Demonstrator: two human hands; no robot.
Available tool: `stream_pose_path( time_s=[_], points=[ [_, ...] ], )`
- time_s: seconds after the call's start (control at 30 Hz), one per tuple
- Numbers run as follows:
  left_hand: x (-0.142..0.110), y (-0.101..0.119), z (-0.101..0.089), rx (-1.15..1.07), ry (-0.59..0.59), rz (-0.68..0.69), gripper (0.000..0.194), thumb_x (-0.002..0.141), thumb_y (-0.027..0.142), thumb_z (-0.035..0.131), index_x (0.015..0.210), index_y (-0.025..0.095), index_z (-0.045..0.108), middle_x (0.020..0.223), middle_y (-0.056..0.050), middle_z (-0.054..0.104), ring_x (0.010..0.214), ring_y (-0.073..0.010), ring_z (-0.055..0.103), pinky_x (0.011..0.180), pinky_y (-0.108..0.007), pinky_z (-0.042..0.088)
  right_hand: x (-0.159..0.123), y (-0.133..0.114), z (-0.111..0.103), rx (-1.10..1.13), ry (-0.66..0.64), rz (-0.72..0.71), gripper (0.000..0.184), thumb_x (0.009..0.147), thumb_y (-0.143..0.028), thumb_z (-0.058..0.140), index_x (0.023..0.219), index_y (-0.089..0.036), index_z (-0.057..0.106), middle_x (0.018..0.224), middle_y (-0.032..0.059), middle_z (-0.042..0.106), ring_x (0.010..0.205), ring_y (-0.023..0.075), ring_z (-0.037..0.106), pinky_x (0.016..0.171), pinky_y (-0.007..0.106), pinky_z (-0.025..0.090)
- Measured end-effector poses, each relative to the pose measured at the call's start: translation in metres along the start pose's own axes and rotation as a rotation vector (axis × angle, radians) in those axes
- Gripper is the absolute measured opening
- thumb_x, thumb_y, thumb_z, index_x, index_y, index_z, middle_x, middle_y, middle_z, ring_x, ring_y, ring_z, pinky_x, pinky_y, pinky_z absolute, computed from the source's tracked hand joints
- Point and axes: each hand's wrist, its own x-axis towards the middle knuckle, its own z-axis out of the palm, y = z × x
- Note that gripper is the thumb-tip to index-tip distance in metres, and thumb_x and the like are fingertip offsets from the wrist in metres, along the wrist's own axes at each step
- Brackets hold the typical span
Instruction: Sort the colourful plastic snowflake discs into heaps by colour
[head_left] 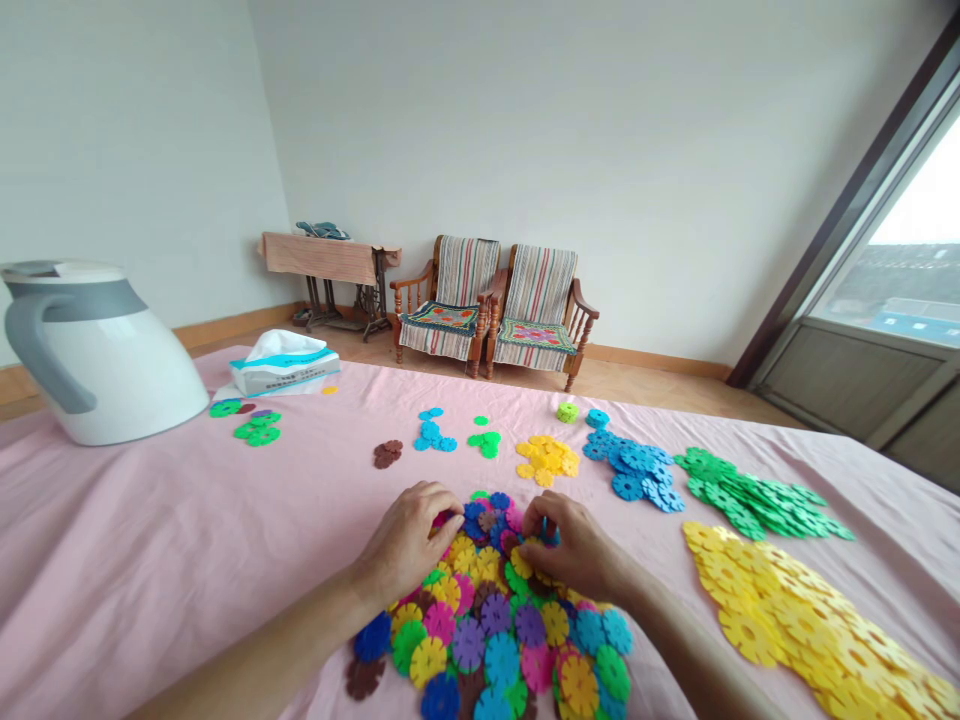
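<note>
Touching mixed discs [496,613], tissue [286,346] in box [289,374]

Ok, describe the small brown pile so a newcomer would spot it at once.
On the pink cloth, find the mixed disc heap, then look beyond the left hand. The brown pile lies there, just left of the light-blue cluster. Its dark brown colour sets it apart.

I can read no text through this feed, the dark print on the tissue box [289,374] being too small.
</note>
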Motion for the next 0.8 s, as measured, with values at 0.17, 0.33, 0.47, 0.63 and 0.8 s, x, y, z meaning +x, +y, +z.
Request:
stream_pose_path(
  time_s=[0.17,0.33,0.47,0.63,0.8],
  points=[
    [0.0,0.0,0.0,0.005,-0.006,0.003,0.015,0.083,0.019,0.05,0.08,0.019,0.065,0.081,-0.004,0.063,0.084,-0.0185,0.055,0.079,-0.03,0.042,-0.004,-0.005,-0.011,0.03,-0.026,-0.03,0.017,0.066,-0.017,0.061,0.083,-0.02,0.059,0.082,0.0003,0.059,0.077,0.0145,0.052,0.069,0.026,0.04],
    [0.0,0.0,-0.001,0.002,-0.005,0.004,0.015,0.083,0.019,0.05,0.08,0.019,0.065,0.081,-0.004,0.063,0.083,-0.0183,0.055,0.078,-0.03,0.042,-0.009,-0.008,-0.021,-0.044,-0.105,-0.009,0.021,0.064,-0.017,0.063,0.085,-0.02,0.061,0.083,0.0016,0.058,0.079,0.0161,0.051,0.071,0.028,0.04],
    [0.0,0.001,-0.001,-0.01,-0.001,0.001,0.016,0.082,0.018,0.05,0.08,0.019,0.065,0.081,-0.004,0.063,0.082,-0.0184,0.055,0.078,-0.03,0.043,-0.008,-0.007,-0.02,-0.027,-0.13,-0.009,0.018,0.065,-0.017,0.063,0.082,-0.019,0.059,0.082,0.0008,0.058,0.078,0.0152,0.051,0.069,0.026,0.039],
    [0.0,0.001,-0.002,0.008,-0.012,0.002,0.015,0.083,0.019,0.05,0.079,0.019,0.064,0.08,-0.004,0.063,0.083,-0.0184,0.055,0.078,-0.03,0.043,-0.007,-0.006,-0.019,-0.074,-0.095,0.037,0.023,0.064,-0.023,0.066,0.085,-0.019,0.058,0.086,0.0026,0.057,0.079,0.0163,0.05,0.07,0.028,0.039],
    [0.001,0.0,-0.001,0.012,-0.016,0.003,0.015,0.083,0.019,0.05,0.08,0.02,0.064,0.081,-0.003,0.063,0.083,-0.0181,0.055,0.078,-0.03,0.042,-0.008,-0.006,-0.021,-0.092,-0.13,0.043,0.019,0.064,-0.024,0.066,0.08,-0.019,0.058,0.084,0.0025,0.056,0.077,0.0162,0.049,0.07,0.028,0.038]
  ],
)
